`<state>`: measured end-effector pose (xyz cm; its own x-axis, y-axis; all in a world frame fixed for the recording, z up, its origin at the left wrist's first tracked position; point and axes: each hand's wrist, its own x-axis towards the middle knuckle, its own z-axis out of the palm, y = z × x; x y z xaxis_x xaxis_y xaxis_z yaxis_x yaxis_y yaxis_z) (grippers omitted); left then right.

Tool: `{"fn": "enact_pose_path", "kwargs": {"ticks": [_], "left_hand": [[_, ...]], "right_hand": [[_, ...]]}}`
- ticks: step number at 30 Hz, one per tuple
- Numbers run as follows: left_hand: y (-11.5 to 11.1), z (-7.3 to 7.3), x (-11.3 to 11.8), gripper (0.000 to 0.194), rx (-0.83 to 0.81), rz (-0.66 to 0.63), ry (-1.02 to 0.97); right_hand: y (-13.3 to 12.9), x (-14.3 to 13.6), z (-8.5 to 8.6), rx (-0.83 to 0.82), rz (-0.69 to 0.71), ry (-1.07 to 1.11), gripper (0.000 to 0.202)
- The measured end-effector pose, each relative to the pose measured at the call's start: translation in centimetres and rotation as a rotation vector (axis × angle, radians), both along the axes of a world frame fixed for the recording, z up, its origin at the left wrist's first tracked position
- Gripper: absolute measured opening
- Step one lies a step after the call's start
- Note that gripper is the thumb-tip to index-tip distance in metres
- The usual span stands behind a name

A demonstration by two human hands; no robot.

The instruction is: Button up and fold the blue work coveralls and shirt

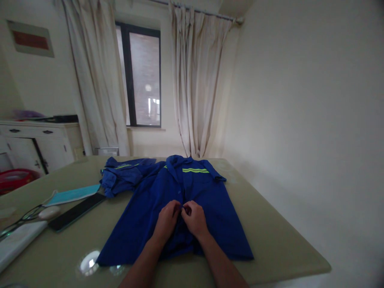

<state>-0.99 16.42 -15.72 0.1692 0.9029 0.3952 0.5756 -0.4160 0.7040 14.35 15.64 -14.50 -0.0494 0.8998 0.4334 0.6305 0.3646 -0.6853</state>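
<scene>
A blue work shirt (216,216) with a yellow-green stripe across the chest lies spread on the table, collar at the far end and hem toward me. My left hand (168,218) and my right hand (194,216) meet at its front opening, below the middle. Both have their fingers pinched on the edges of the front placket, fingertips almost touching. Whatever button lies between them is hidden by the fingers. Farther up the placket a small button (179,192) shows. Bunched beside the shirt's left side is another blue garment (123,176) with similar stripes.
On the table's (276,240) left lie a light-blue face mask (73,195), a dark phone (76,212), glasses (30,214), a pale rounded object (49,212) and a white flat object (21,242). A wall (315,120) runs along the right. A white cabinet (60,140) stands back left.
</scene>
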Motion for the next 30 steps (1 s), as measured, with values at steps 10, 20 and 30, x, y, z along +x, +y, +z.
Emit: {"fn": "enact_pose_path", "kwargs": {"ticks": [10,20,30], "left_hand": [[0.0,0.0,0.2,0.016,0.010,-0.024,-0.071],[-0.2,0.2,0.2,0.013,0.052,-0.011,-0.091],[0.3,0.1,-0.1,0.013,-0.011,-0.036,-0.164]], "right_hand": [[-0.4,-0.1,0.4,-0.040,-0.043,-0.043,0.013],[0.4,0.3,-0.1,-0.121,0.073,0.103,0.016],[0.8,0.5,-0.7,-0.102,0.111,0.135,0.012]]}}
